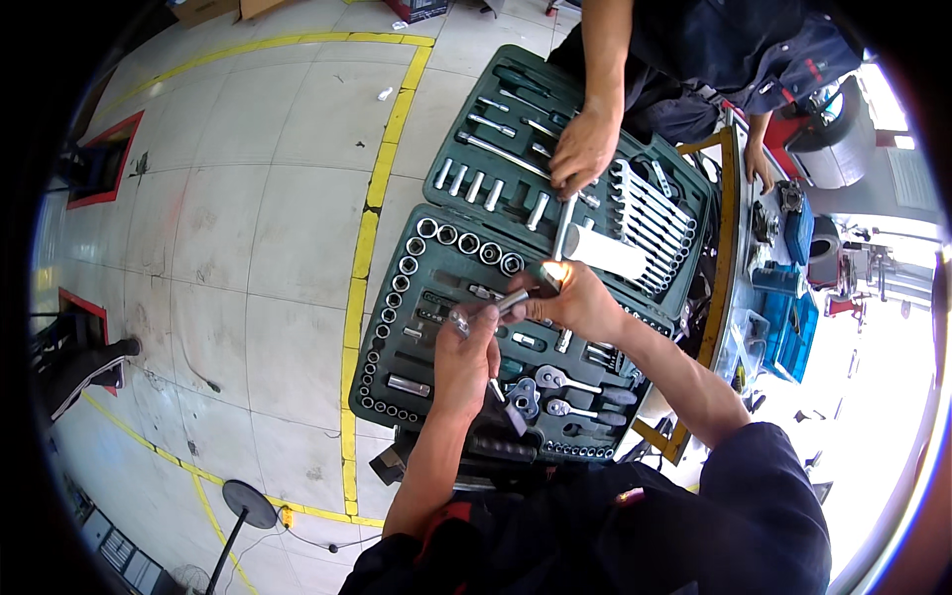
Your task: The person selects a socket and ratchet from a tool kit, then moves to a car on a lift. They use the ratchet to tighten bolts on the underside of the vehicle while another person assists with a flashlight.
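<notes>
My left hand (466, 362) is closed round a chrome ratchet (513, 416), its head showing by my thumb and its grey handle pointing down past my wrist. My right hand (570, 302) grips a short chrome cylindrical piece (511, 301) beside that head; a bright glint and something dark green show at its fingers. Both hands are over the lower half of an open green tool case (355, 392) with rows of sockets (401, 283) and ratchets. A co-worker's hand (585, 144) holds a long metal bar (563, 223) over the upper half, beside combination wrenches (654, 223) and a white roll (605, 248).
The co-worker's other hand (759, 164) is at a metal bench (734, 332) with blue bins (793, 337) on the right. A tiled floor with yellow lines (352, 397) spans the left, with a round-based stand (248, 503) at bottom left and a dark-clad leg (84, 367) at the far left.
</notes>
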Action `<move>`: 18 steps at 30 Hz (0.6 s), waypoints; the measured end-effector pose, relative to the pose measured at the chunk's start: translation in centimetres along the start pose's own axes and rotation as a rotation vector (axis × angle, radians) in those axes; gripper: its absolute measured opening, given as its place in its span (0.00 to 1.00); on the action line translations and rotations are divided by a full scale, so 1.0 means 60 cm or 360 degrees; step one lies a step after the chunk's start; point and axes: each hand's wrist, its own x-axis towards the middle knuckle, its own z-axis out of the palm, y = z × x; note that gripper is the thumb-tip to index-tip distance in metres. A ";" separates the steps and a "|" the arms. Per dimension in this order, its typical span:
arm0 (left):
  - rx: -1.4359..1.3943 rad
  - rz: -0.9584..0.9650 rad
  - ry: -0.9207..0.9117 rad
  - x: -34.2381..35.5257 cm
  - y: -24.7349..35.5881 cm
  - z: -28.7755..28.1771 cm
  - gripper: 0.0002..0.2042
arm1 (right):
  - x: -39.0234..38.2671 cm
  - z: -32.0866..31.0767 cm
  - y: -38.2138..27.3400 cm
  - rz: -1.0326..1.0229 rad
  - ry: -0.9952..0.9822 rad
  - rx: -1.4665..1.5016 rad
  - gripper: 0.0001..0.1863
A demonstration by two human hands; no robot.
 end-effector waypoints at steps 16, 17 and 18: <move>0.0020 -0.0076 0.0009 -0.033 -0.039 -0.011 0.10 | 0.196 -0.110 0.000 -0.0006 0.0860 -0.1359 0.21; 0.0011 -0.0067 0.0008 -0.034 -0.039 -0.013 0.10 | 0.203 -0.114 0.002 0.0036 0.0853 -0.1296 0.21; 0.0003 -0.0067 0.0011 -0.035 -0.036 -0.014 0.10 | 0.208 -0.124 0.000 0.0087 0.0831 -0.1306 0.20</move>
